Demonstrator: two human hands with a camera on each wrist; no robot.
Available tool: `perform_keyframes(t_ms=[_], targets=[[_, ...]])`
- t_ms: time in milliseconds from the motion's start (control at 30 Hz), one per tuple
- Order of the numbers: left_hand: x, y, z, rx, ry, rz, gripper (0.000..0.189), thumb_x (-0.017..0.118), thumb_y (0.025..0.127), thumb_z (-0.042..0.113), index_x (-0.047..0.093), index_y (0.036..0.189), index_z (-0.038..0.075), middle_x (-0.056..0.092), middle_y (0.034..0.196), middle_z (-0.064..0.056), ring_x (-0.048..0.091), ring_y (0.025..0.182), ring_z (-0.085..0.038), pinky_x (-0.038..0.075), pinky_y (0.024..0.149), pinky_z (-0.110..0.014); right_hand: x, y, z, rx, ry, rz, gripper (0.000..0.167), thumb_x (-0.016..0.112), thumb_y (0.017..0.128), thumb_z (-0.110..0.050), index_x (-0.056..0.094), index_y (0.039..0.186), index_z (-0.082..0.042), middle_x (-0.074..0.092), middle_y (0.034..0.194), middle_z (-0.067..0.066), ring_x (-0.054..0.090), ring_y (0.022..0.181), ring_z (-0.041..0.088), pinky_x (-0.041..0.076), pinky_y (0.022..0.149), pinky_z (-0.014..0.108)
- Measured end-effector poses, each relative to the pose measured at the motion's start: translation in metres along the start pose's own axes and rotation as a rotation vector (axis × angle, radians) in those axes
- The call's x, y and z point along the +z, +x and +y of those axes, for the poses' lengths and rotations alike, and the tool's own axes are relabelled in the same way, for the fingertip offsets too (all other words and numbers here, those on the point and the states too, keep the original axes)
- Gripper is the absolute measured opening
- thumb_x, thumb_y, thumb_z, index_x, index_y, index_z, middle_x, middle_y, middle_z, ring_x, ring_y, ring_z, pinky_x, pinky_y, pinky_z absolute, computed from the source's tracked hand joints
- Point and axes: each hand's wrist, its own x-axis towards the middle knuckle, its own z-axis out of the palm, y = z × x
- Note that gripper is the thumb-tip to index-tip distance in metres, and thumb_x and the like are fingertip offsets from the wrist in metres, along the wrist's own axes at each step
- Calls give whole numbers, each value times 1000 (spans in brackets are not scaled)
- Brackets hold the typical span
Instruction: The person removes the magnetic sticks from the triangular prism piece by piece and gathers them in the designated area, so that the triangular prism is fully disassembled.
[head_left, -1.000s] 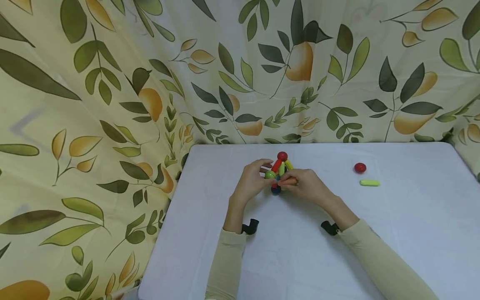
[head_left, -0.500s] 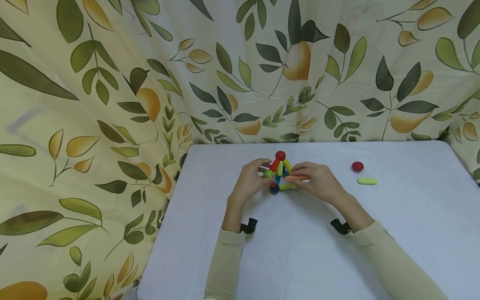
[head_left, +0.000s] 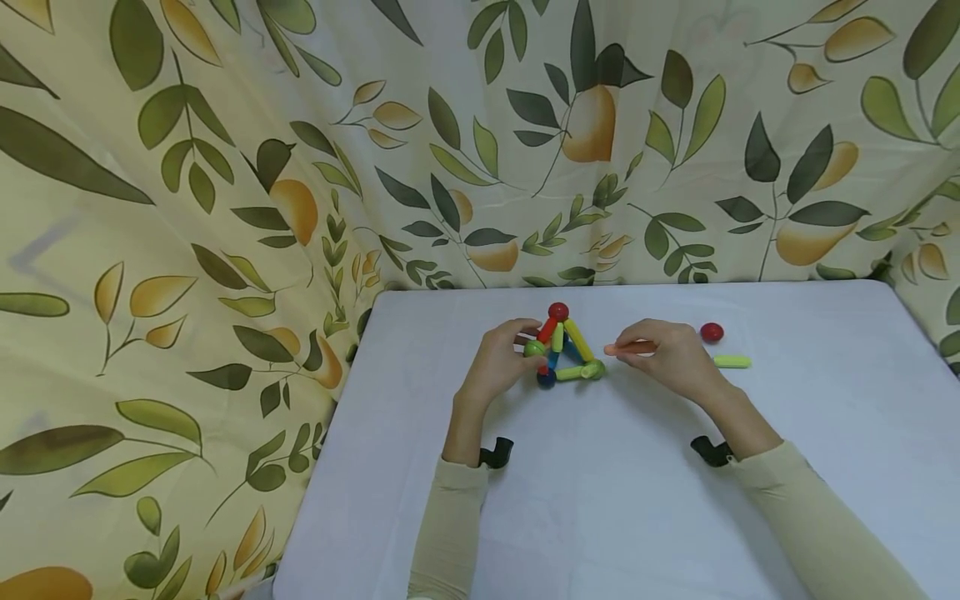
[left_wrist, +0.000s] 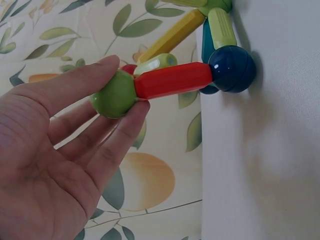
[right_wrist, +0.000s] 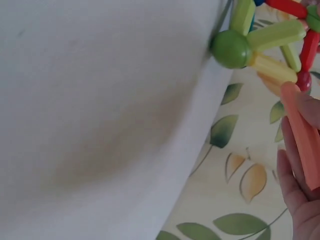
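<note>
A small pyramid of magnetic sticks and balls (head_left: pixel 561 350) stands on the white table (head_left: pixel 615 500), with a red ball (head_left: pixel 558 312) on top. My left hand (head_left: pixel 501 360) pinches its green corner ball (left_wrist: pixel 116 94), which joins a red stick (left_wrist: pixel 173 80) leading to a dark blue ball (left_wrist: pixel 231 68). My right hand (head_left: pixel 667 354) holds an orange stick (head_left: pixel 628 348) just right of the pyramid, apart from it. In the right wrist view the orange stick (right_wrist: pixel 302 134) lies in my fingers near another green ball (right_wrist: pixel 230 48).
A loose red ball (head_left: pixel 712 332) and a yellow-green stick (head_left: pixel 731 362) lie on the table to the right of my right hand. A leaf-patterned curtain (head_left: pixel 450 142) hangs behind and to the left of the table.
My right hand has pulled the orange stick away from the pyramid and moved right. The left hand has stayed on the green ball.
</note>
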Motion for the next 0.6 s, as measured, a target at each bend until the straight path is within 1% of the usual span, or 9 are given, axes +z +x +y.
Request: perform_keyframes(t_ms=[200, 333, 500, 567, 600], targets=[[0, -1, 0, 8, -11, 0, 55, 87, 86, 10, 65, 137, 11, 68, 126, 0, 68, 106, -16, 58, 92, -26, -5, -8, 20, 57, -5, -29, 27, 93, 75, -3, 79, 96, -14, 77, 92, -4, 74, 83, 18, 62, 73, 29], [0, -1, 1, 5, -14, -1, 55, 86, 87, 9, 65, 137, 12, 68, 127, -1, 68, 107, -17, 58, 92, -27, -8, -12, 31, 83, -3, -47, 24, 92, 76, -4, 80, 95, -11, 77, 90, 0, 74, 84, 20, 61, 74, 33], [0, -1, 1, 0, -12, 0, 54, 86, 87, 10, 65, 137, 12, 68, 126, 0, 67, 108, -19, 58, 92, -27, -11, -15, 42, 139, -12, -60, 21, 93, 78, -10, 81, 95, -11, 77, 89, 0, 72, 86, 21, 56, 76, 23], [1, -1, 1, 4, -7, 0, 54, 86, 87, 10, 65, 137, 12, 68, 126, 0, 67, 108, -19, 57, 92, -27, -11, -16, 46, 163, -24, -59, 21, 93, 78, -12, 81, 96, -12, 77, 90, -1, 72, 87, 22, 55, 77, 22], [1, -1, 1, 6, -6, 0, 54, 86, 87, 10, 65, 137, 12, 68, 126, 0, 67, 108, -18, 57, 92, -27, -11, -17, 48, 173, -31, -61, 21, 93, 79, -12, 81, 96, -12, 77, 90, 0, 72, 88, 22, 55, 78, 25]])
